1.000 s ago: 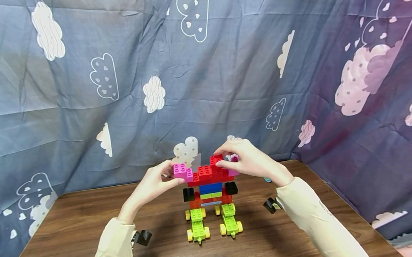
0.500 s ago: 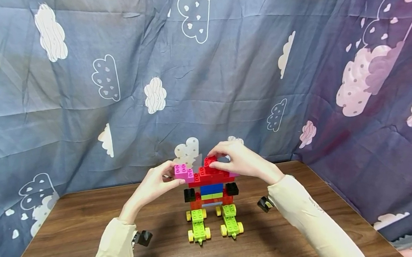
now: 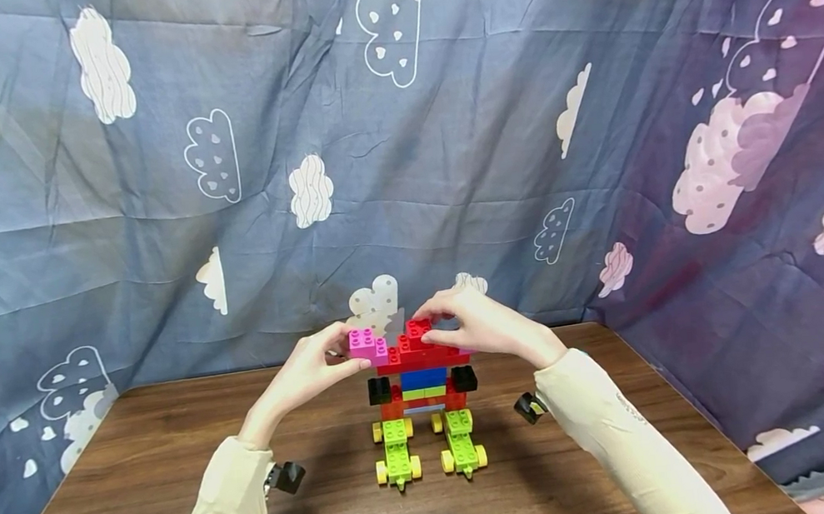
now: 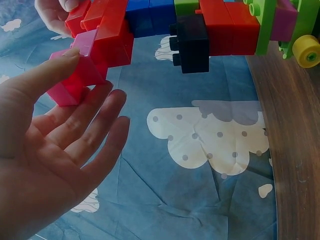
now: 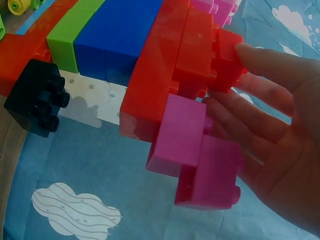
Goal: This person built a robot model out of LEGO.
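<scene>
A brick figure (image 3: 421, 382) stands mid-table on two green wheeled feet (image 3: 396, 460), with a red, blue and green body and black side bricks (image 3: 377, 390). My left hand (image 3: 347, 354) pinches the pink brick (image 3: 362, 343) at the figure's upper left. In the left wrist view the thumb of that hand (image 4: 85, 75) lies on this pink brick (image 4: 62, 92), with the fingers beneath. My right hand (image 3: 430, 326) grips a small red brick (image 3: 417, 328) on top of the figure. In the right wrist view this hand (image 5: 225, 77) has its thumb on the red brick (image 5: 225, 45), and its fingers lie against two pink bricks (image 5: 200, 155).
The figure stands on a brown wooden table (image 3: 142, 486). A blue-grey cloth with cloud prints (image 3: 219, 143) hangs close behind and along both sides of it. Bare wood lies in front of the figure and to either side.
My right hand has shifted slightly left and down with the small red brick, which now sits lower on the figure's top. The left hand has stayed on the pink brick.
</scene>
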`<state>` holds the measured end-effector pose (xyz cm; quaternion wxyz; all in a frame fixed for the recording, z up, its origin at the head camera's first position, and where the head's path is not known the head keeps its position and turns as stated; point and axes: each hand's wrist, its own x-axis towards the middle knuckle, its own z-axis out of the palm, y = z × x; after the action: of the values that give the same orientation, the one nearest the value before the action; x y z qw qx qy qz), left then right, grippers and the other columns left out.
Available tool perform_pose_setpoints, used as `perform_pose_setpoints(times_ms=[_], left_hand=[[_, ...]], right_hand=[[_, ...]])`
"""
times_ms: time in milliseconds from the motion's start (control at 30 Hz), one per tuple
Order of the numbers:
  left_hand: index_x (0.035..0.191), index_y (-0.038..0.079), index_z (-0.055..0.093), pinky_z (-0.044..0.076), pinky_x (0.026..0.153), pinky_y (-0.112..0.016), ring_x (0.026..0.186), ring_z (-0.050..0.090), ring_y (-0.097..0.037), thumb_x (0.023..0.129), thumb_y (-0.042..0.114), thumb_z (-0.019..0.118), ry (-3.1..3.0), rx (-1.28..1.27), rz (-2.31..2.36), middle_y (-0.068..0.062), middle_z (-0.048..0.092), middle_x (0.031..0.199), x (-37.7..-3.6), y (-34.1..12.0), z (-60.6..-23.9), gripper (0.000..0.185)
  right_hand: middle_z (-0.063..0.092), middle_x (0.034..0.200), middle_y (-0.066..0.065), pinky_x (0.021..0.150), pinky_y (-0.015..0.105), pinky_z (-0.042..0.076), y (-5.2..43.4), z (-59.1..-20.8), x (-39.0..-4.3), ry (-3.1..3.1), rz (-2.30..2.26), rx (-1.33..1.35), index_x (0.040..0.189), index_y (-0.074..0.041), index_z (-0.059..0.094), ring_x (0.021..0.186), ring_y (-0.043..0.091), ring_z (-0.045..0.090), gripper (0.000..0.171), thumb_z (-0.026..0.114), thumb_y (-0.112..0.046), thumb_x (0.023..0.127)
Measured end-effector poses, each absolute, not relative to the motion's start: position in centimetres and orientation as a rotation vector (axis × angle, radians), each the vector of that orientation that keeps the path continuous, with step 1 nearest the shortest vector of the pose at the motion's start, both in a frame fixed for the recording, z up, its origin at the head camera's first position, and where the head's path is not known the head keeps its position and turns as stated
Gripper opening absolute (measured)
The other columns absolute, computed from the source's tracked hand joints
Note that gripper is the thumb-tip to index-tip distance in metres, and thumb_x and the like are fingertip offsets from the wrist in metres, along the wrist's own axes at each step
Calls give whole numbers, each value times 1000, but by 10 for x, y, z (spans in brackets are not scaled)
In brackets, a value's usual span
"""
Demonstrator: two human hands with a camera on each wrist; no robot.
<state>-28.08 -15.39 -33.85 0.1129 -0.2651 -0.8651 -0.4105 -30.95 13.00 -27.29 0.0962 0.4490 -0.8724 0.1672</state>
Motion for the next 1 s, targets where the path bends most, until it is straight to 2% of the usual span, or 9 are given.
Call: perform_pose_setpoints(times_ms=[200,667,1000], left_hand=[[119,10,61,59,86,-35,89,64,-14,86,28,77,-2555,-765,-1190,-4,71,100,-281,-155,-340,41],[117,10,62,59,86,-39,87,64,-14,86,28,77,-2538,-781,-1215,-5,71,99,-281,-155,-341,39],[116,10,62,56,82,-24,87,62,-14,87,25,77,-2543,-781,-1187,-4,70,98,-281,-154,-339,36]], right_hand=[[73,111,4,89,33,57,131,-270,-310,-2588,445,1380,121,-11,71,99,20,68,33,72,-23,91],[74,115,7,94,35,57,127,-263,-311,-2702,447,1349,120,-8,71,101,19,70,33,71,-23,91],[74,112,7,94,35,56,126,-264,-311,-2719,500,1334,117,-8,71,99,18,70,31,73,-22,90]])
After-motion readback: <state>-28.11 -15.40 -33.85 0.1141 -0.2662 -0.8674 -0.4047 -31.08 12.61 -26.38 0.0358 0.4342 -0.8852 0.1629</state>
